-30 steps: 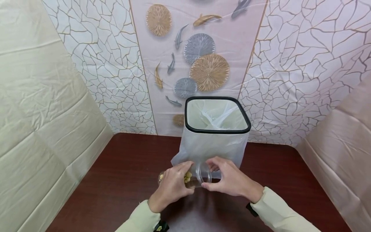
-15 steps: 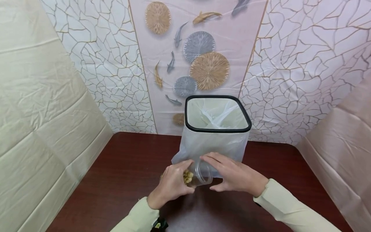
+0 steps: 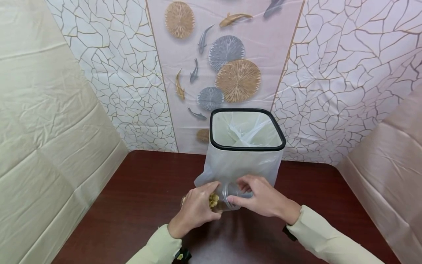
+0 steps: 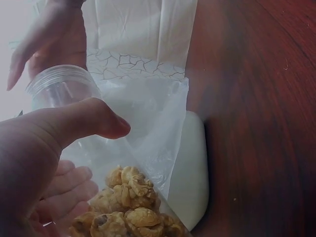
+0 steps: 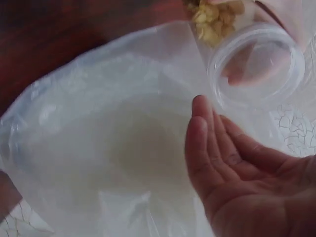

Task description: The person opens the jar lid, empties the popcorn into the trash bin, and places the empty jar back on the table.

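A clear plastic jar (image 3: 222,206) of walnut kernels (image 4: 129,200) lies on its side in my left hand (image 3: 195,208), thumb and fingers curled around its body. Its round, see-through lid end (image 5: 256,66) points right, toward my right hand (image 3: 265,198). In the right wrist view those right fingers (image 5: 197,143) are loosely extended just below the lid's rim, not wrapped around it. From the head view, the right thumb overlaps the lid's edge and the fingertips bend beyond it. The left palm hides part of the jar's base end.
Directly behind the jar stands a white bin with a black rim (image 3: 247,149) and a translucent bag liner (image 3: 242,161) hanging over its outside. The dark red-brown table (image 3: 141,190) spreads to both sides. Patterned cloth (image 3: 122,73) hangs behind it.
My right hand has turned at the lid: its thumb swings up to the rim and its fingers bend in, after reaching straighter across it half a second ago. The left hand stays put.
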The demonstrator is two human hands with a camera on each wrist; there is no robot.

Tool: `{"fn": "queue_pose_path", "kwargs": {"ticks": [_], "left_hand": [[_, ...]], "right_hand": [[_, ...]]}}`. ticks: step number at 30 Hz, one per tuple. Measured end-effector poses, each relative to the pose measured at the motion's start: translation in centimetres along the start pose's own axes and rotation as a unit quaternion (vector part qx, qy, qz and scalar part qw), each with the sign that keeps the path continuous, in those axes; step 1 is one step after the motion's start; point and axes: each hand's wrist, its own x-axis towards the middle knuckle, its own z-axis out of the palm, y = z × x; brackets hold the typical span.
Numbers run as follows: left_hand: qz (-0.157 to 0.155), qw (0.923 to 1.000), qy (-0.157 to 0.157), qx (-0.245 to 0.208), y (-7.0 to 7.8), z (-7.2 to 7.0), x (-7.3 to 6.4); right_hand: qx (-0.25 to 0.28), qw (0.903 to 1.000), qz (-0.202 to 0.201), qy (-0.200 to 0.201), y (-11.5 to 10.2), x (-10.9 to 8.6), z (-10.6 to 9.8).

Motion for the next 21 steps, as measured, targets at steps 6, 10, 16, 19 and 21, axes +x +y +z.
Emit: {"fn": "queue_pose_path", "kwargs": {"ticks": [6, 10, 16, 19, 21], "left_hand": [[-0.002, 1.0000, 0.003, 0.003, 0.1, 0.1, 0.0], [-0.004, 1.0000, -0.002, 0.001, 0.1, 0.2, -0.1], [-0.002, 1.0000, -0.003, -0.005, 0.1, 0.2, -0.2], [-0.003, 0.9999, -0.005, -0.010, 0.1, 0.2, -0.2], [-0.005, 0.9999, -0.006, -0.013, 0.2, 0.1, -0.2]], "right_hand": [[0.026, 0.9993, 0.025, -0.010, 0.2, -0.2, 0.7], [0.010, 0.9996, -0.026, -0.010, 0.4, -0.3, 0.5], [-0.067, 0.9852, -0.157, -0.011, 0.6, -0.5, -0.4], [-0.142, 0.9676, -0.209, -0.001, 0.7, -0.7, -0.9], [-0.162, 0.9652, -0.205, 0.007, 0.6, -0.8, -1.2]]}}
